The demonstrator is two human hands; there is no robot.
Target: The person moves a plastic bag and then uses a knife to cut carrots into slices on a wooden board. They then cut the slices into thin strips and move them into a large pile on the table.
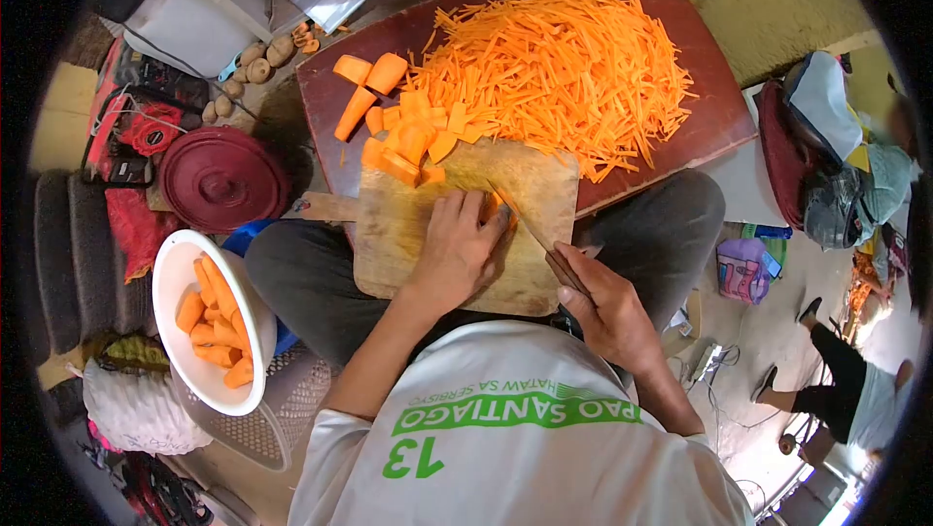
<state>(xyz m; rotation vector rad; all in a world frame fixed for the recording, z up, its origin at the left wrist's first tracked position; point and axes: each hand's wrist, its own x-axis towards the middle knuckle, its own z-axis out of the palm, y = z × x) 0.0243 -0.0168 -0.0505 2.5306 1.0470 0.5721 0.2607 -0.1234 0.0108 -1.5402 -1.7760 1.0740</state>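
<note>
My left hand [459, 246] presses down with curled fingers on a small piece of carrot [501, 198], mostly hidden under the fingertips. Its support is a worn wooden chopping board [535, 283] across my lap, the handle pointing left. In my right hand [607, 310] is a kitchen knife [528, 223], its blade angled up and left beside my left fingers. Beyond the board, a big heap of carrot strips [573, 69] covers much of a dark red tabletop [714, 99]. Carrot slices [410, 140] and some thicker chunks [358, 110] lie at the heap's left.
At my left stands a white bowl [161, 307] holding peeled carrots [225, 322], above a perforated basket [282, 419]. A dark red lidded pot [222, 176] and several potatoes [258, 69] are farther up. On the right are bags [743, 267] and another person [855, 395].
</note>
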